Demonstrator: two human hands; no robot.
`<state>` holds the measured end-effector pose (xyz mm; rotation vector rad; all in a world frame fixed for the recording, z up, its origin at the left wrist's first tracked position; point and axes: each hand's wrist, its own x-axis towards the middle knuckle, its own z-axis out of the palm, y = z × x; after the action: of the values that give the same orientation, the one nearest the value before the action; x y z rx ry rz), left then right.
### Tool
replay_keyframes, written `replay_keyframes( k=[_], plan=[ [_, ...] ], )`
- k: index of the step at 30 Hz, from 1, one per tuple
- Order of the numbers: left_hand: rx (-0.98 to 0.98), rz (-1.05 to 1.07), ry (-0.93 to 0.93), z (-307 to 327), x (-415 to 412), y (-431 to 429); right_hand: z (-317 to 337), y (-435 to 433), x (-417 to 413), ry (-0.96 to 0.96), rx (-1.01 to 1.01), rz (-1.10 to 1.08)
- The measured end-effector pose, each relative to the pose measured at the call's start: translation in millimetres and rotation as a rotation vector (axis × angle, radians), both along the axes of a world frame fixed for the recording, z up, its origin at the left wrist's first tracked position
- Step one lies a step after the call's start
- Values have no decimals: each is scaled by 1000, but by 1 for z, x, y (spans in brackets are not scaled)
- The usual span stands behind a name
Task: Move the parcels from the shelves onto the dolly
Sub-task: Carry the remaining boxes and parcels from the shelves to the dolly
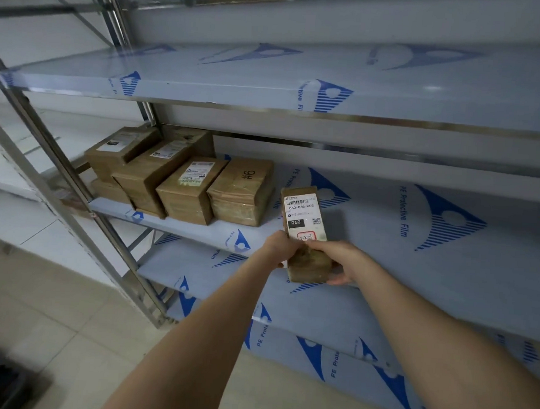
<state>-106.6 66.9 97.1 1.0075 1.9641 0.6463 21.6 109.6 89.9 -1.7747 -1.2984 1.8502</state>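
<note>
**Parcel held at the shelf edge**

I see both hands on one parcel [304, 235] (label up, reading 060): left hand [280, 247] grips its near left side, right hand [338, 262] cups it from the right, fingers [340, 279] clamped underneath. It sits over the middle shelf [447, 278], right of four boxes [184, 183] in a row.

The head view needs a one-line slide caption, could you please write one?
Both hands, left hand and right hand, grip a labelled cardboard parcel at the shelf edge, beside remaining boxes.
</note>
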Motion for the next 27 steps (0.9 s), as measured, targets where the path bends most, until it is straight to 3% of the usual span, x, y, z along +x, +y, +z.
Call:
replay_keyframes(
  k=[2,13,27],
  plan=[
    [6,20,-30,-1,8,-13,-3,-14,5,-13,3,55],
    [85,220,-147,10,-9,-96,-9,-74,-15,310,-88,33],
    [155,615,22,22,-127,-271,-8,-212,-170,404,-59,315]
  ],
)
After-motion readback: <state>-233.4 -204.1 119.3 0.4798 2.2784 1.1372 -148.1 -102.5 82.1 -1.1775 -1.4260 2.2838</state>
